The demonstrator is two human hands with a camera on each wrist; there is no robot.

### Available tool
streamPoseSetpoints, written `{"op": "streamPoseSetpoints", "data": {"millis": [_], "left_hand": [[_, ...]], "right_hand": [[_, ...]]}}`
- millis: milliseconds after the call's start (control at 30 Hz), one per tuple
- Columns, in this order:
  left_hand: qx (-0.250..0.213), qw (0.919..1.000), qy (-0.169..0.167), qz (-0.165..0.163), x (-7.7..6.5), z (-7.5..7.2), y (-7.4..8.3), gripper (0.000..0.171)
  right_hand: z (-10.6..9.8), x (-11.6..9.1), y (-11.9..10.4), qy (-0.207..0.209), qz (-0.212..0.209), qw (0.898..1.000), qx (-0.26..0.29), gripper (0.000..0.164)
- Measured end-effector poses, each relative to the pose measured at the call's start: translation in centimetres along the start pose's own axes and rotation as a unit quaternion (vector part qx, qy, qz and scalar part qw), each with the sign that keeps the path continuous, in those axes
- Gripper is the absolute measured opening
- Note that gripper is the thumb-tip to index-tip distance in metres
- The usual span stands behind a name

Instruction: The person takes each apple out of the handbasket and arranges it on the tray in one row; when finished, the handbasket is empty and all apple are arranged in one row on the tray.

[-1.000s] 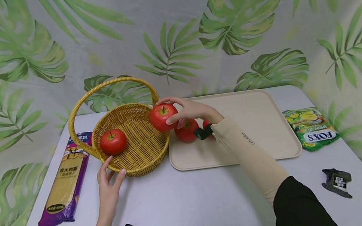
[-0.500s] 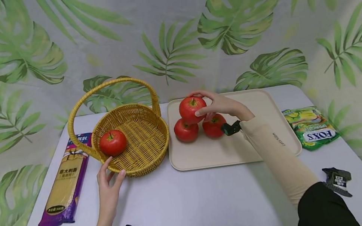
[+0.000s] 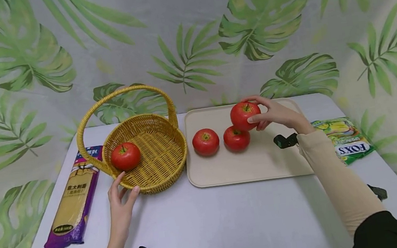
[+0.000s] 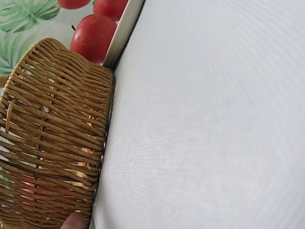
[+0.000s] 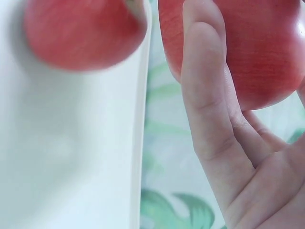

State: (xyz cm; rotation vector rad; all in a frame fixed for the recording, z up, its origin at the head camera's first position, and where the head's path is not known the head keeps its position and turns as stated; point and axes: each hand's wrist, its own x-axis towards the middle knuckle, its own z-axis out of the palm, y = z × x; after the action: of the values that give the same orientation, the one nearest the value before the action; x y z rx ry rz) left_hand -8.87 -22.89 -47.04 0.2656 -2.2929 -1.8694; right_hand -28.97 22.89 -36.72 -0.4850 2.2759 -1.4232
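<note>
A: State the position of the held apple (image 3: 242, 116).
B: Raised, at the far side of the tray (image 3: 274, 162). The right hand (image 3: 274, 113) grips it, fingers and thumb around its sides.
A: Surrounding items?
B: Two apples (image 3: 206, 142) on the tray; one apple (image 3: 125, 156) in the basket (image 3: 158, 160), left. The left hand (image 3: 120, 206), fingers spread wide, touches the basket's near side
</note>
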Motion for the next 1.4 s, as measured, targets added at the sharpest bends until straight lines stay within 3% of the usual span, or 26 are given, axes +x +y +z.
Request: {"op": "streamPoseSetpoints", "data": {"millis": [367,667,1067,1167,1400], "left_hand": [[-0.002,1.0000,-0.003,-0.003,-0.1,0.0,0.1,0.064],[0.000,1.0000,-0.004,-0.003,-0.1,0.0,0.3,0.063],[-0.003,1.0000,-0.004,-0.002,-0.2,0.0,0.1,0.064],[-0.004,1.0000,-0.004,0.000,-0.1,0.0,0.1,0.064],[-0.007,1.0000,-0.003,0.002,0.0,0.0,0.0,0.064]], "right_hand": [[-1.3,-2.6,4.1,0.037,0.023,0.999,0.004,0.065],[-1.1,-3.6,6.8,0.023,0.056,0.998,-0.015,0.063],[-1.1,-3.9,7.4,-0.020,0.068,0.997,-0.005,0.067],[-1.4,-4.0,7.3,-0.023,0.057,0.998,-0.005,0.065],[-2.0,-3.9,5.7,0.018,-0.006,1.000,-0.002,0.051]]}}
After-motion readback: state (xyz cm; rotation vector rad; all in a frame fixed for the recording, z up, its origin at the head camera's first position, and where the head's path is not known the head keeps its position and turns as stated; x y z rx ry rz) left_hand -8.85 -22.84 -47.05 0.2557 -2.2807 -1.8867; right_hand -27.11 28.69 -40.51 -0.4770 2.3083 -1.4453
